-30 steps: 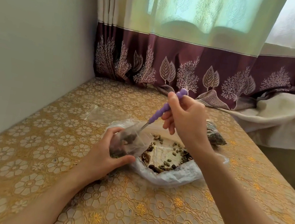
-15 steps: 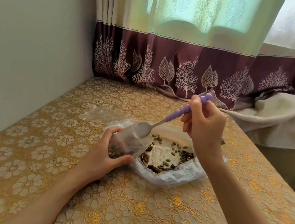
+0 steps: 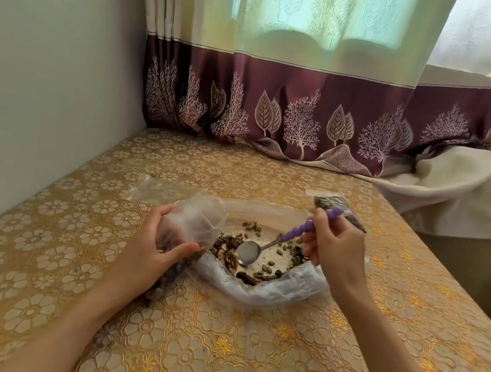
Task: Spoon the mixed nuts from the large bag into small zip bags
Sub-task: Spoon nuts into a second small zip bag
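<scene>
The large clear bag (image 3: 270, 293) lies open on the table, with mixed nuts (image 3: 228, 254) scattered inside. My left hand (image 3: 154, 252) holds a small zip bag (image 3: 198, 221) upright at the large bag's left edge; nuts fill its lower part. My right hand (image 3: 335, 245) grips the purple beaded handle of a metal spoon (image 3: 249, 252). The spoon's empty bowl rests low inside the large bag, among the nuts.
A filled small zip bag (image 3: 337, 209) lies behind my right hand. An empty zip bag (image 3: 158, 191) lies flat behind the large one. The wall (image 3: 48, 79) stands at the left, the curtain (image 3: 280, 112) at the back. The table edge (image 3: 435, 266) drops off at the right.
My right hand has drawn the spoon out of the small zip bag and lowered it to the right into the large bag. My left hand still holds the small bag.
</scene>
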A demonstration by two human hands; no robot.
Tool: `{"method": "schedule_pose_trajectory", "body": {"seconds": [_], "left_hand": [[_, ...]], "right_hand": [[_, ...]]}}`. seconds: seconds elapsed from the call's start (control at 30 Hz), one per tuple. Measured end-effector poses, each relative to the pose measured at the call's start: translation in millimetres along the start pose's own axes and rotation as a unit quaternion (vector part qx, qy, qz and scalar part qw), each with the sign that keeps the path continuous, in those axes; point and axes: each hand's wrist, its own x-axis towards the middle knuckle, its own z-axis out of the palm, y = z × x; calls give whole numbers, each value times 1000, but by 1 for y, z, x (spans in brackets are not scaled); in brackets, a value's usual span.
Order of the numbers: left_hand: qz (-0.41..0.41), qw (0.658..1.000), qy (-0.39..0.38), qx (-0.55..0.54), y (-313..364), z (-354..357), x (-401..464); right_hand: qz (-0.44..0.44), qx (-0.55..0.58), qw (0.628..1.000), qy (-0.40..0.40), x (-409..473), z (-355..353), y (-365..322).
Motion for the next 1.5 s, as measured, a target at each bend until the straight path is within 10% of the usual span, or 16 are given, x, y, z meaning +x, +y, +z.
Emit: {"method": "schedule_pose_trajectory", "body": {"seconds": [0.37, 0.77, 1.5], "left_hand": [[-8, 1000, 3, -2, -2, 0, 1], [-2, 1000, -4, 5, -1, 2, 0], [2, 1000, -19, -17, 2, 1, -1]], "right_hand": [[138, 57, 987, -66, -7, 19, -2], [182, 117, 976, 37, 3, -1, 1], [-129, 80, 982, -115, -4, 52, -57]]}}
